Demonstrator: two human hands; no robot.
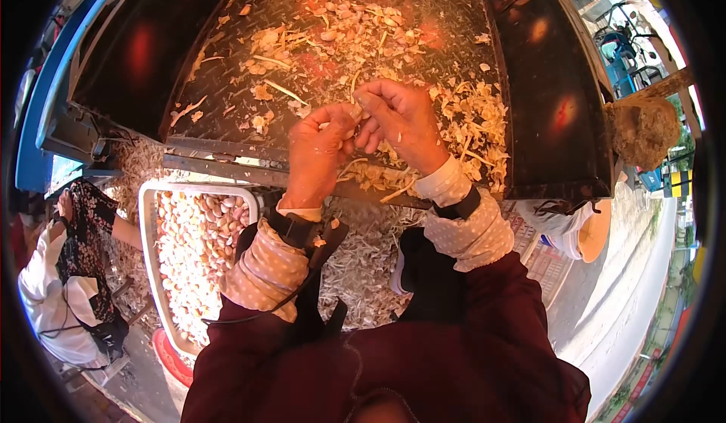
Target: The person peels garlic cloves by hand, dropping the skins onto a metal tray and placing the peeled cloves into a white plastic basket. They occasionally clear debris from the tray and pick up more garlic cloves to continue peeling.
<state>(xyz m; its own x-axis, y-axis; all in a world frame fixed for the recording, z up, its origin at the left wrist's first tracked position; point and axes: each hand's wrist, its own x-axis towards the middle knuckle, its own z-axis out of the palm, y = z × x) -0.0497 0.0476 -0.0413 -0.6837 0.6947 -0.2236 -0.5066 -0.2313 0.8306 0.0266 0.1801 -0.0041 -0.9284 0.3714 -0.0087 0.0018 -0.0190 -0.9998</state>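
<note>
Currently both hands, left (319, 147) and right (402, 124), pinch a garlic piece (325, 125), centre; white crate (145, 230) lower left, peelings (475, 124) right.

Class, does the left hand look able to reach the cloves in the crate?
Probably yes: the cloves lie uncovered in the crate by the left sleeve, though the left hand is busy beside the right hand.

An outdoor roadside work spot: a husk-strewn metal tabletop (249, 26), with sunlit pavement (616, 260) alongside.
</note>
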